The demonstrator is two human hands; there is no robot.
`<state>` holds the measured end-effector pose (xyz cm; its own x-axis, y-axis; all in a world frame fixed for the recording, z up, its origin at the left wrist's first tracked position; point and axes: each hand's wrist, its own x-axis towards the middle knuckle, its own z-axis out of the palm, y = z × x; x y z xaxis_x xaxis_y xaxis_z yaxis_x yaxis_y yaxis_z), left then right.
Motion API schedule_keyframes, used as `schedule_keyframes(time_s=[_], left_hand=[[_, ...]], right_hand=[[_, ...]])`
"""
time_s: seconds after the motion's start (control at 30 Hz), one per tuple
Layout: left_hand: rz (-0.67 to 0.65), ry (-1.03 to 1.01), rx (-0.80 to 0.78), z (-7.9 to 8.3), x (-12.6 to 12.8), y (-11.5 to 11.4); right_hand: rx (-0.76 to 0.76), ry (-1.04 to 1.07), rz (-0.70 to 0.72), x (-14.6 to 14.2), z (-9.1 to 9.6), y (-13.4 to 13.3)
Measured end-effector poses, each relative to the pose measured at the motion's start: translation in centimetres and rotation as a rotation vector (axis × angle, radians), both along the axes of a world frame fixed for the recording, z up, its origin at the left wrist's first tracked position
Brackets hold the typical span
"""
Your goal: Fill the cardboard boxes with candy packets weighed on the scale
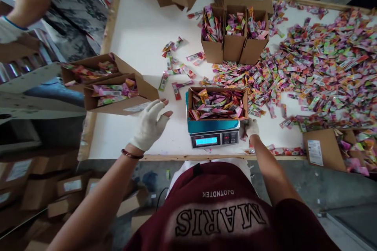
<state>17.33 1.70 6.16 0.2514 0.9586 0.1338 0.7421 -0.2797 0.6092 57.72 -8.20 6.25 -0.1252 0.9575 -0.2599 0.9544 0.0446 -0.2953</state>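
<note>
My left hand, in a white glove with bare fingertips, hovers over the white table with its fingers apart and nothing in them. It is nearest to a carton of sachets on its left. A digital scale with a lit blue display bears an open cardboard box full of small colourful sachets. My right hand, also gloved, is beside the scale's right edge, close to the box's near right corner. Its fingers are mostly hidden, so I cannot make out whether they grip anything.
Three filled boxes stand behind the scale. A large heap of sachets spreads over the table's right side. Another carton sits at the right front edge. A co-worker's arm shows at the upper left; cartons lie below.
</note>
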Motion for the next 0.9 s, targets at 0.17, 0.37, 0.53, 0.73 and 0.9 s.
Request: schedule_keyframes(time_s=[0.17,0.37,0.53,0.73,0.9], left_hand=[[-0.061,0.004,0.066,1.9,1.9,-1.1],[-0.288,0.058,0.315,4.1,7.4,-1.8],[-0.358,0.223,0.227,4.9,12.1,-1.6],[-0.410,0.570,-0.028,4.1,14.3,-1.9],[-0.371,0.594,-0.041,3.4,14.6,-1.9]], right_hand=[[-0.198,-0.133,-0.249,3.7,-2.6,0.0],[-0.117,-0.132,-0.435,9.4,-2.7,0.7],[0.380,0.288,-0.187,4.9,1.5,4.4],[0.263,0.278,0.143,-5.6,3.8,9.1],[0.176,0.145,0.067,-10.6,3.4,12.4]])
